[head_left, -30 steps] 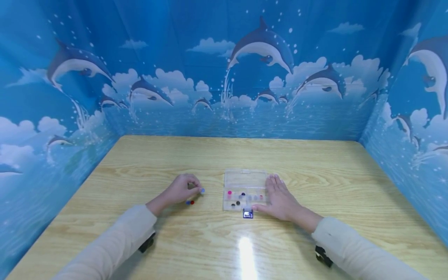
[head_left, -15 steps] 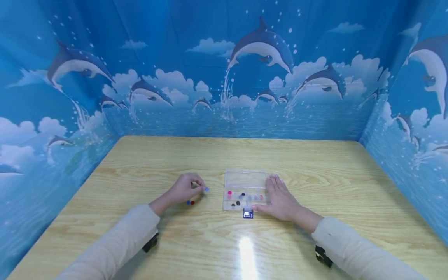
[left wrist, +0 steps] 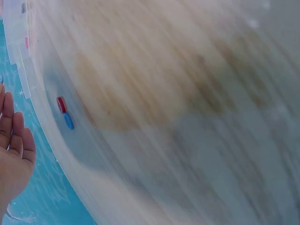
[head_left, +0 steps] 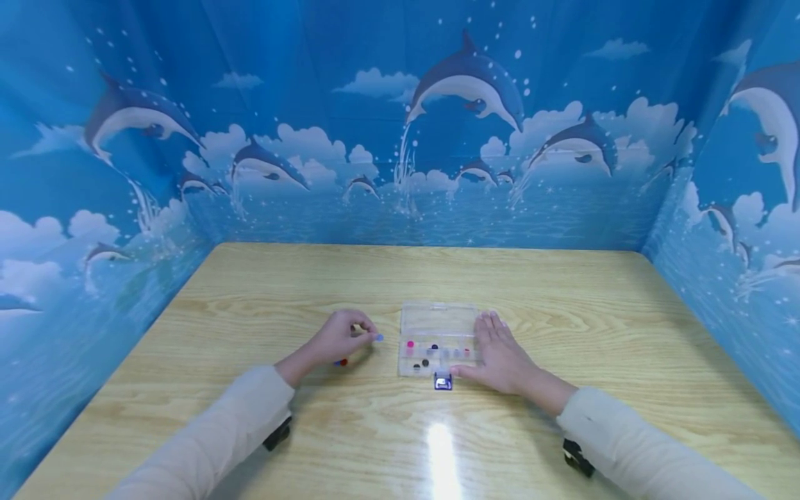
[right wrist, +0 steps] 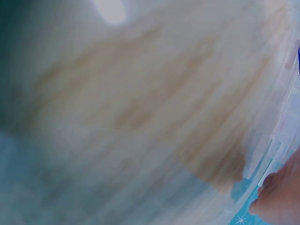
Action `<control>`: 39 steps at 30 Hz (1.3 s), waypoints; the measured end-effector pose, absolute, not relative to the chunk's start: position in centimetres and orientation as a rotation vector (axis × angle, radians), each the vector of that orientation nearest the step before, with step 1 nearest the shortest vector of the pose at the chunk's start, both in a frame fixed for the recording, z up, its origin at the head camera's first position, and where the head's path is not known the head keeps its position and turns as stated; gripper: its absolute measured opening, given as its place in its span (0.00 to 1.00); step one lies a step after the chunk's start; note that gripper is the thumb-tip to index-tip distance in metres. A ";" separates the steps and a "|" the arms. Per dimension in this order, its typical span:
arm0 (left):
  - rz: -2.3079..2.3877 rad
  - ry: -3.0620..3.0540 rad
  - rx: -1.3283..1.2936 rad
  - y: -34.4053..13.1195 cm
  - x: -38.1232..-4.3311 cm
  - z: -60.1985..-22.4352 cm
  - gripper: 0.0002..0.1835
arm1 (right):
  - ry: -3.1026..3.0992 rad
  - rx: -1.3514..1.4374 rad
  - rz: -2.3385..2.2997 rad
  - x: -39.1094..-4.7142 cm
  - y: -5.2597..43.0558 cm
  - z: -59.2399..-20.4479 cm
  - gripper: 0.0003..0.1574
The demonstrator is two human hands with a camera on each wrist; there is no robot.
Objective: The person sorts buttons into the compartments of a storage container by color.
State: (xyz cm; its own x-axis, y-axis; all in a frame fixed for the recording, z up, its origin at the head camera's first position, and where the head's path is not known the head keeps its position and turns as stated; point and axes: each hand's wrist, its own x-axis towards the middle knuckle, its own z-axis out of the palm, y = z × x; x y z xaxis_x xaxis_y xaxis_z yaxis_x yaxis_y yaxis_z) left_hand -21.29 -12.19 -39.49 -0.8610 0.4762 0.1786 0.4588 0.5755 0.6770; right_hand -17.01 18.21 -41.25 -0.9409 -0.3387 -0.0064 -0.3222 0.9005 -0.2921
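Observation:
My left hand [head_left: 340,335] pinches a small light blue disc [head_left: 379,337] between thumb and finger, above the table just left of a clear plastic box [head_left: 439,319]. The box lies with its lid spread open at the back. Its compartments hold several small round pieces, among them a pink one [head_left: 410,344] and a black one [head_left: 425,362]. My right hand [head_left: 505,360] rests flat against the box's right side, thumb at the front edge. In the left wrist view, a red disc [left wrist: 62,105] and a blue disc [left wrist: 69,121] lie touching on the table.
A dark blue label-like square [head_left: 443,381] sits at the box's front edge. The wooden table [head_left: 300,278] runs back to a blue dolphin-printed curtain [head_left: 350,201] that encloses it. Light glares off the tabletop in front of the box.
The left hand has moved right toward the box with the light blue disc pinched in it. It now partly covers the loose blue disc in the head view. The right hand stays put.

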 end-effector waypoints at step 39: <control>1.185 2.682 0.879 -7.5 -21.2 -39.0 0.03 | 2.992 -0.505 -0.467 -17.1 18.2 -41.3 0.68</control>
